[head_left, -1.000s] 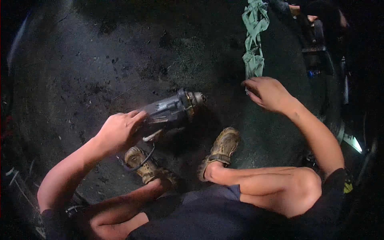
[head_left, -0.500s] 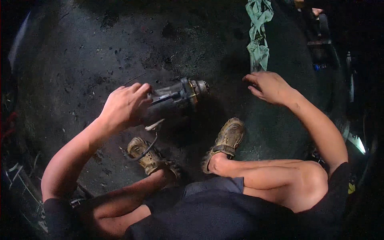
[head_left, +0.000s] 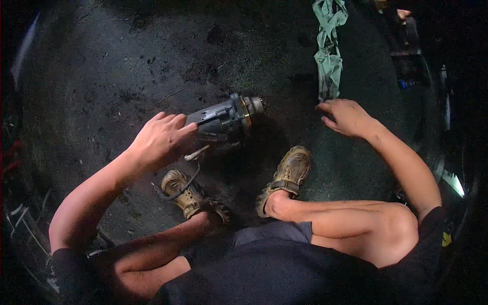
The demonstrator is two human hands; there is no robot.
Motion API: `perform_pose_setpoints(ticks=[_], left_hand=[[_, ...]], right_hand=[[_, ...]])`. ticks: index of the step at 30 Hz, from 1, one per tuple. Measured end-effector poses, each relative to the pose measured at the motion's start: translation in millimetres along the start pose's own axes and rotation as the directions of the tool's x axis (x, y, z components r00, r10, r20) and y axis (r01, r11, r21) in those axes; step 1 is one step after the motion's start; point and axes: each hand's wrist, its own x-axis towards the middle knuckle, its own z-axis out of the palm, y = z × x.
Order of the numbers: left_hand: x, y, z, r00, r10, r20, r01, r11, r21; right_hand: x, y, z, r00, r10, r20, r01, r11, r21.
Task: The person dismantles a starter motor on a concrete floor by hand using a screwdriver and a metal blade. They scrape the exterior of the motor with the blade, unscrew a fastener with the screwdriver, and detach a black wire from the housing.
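A dark cylindrical motor-like part [head_left: 218, 122] lies on its side over the floor, its ribbed metal end [head_left: 255, 105] pointing right. My left hand [head_left: 161, 134] is wrapped over its left end, which the palm and fingers mostly hide. From beneath that hand comes a thin dark cable with a pale connector [head_left: 197, 152], hanging by my left shoe. My right hand [head_left: 348, 118] is apart from the part, with fingers loosely bent and a gap between thumb and forefinger. Its fingertips are just below the crumpled pale green cloth strip [head_left: 329, 66]; I cannot tell whether they touch it.
My shoes, the left [head_left: 184, 193] and the right [head_left: 292, 170], stand on the dark, stained floor [head_left: 122, 66] close to the part. A thin stick-like piece [head_left: 165, 98] lies beyond my left hand. Dim equipment lines the right edge, with wiry metal [head_left: 28, 229] at the left.
My left hand has shifted slightly left and down along the part. My right hand has moved a little right and down, away from the part. The cable has swung slightly.
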Motion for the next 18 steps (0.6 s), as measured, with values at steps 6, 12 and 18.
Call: perform_pose_setpoints(ticks=[6, 12, 18], left_hand=[[10.1, 9.7, -21.2, 0.984, -0.127, -0.126, 0.136, 0.989, 0.066], [5.2, 14.9, -17.6, 0.999, -0.038, 0.027, 0.037, 0.999, 0.024], [3.6, 15.6, 4.3, 0.978, -0.204, 0.042, 0.208, 0.964, -0.166]], right_hand=[[1.7, -0.3, 0.1, 0.999, 0.016, 0.028, -0.016, 1.000, 0.001], [-0.3, 1.9, 0.1, 1.000, 0.014, 0.028, -0.014, 1.000, -0.020], [3.6, 3.5, 0.5, 0.999, 0.002, 0.044, -0.002, 1.000, -0.009]])
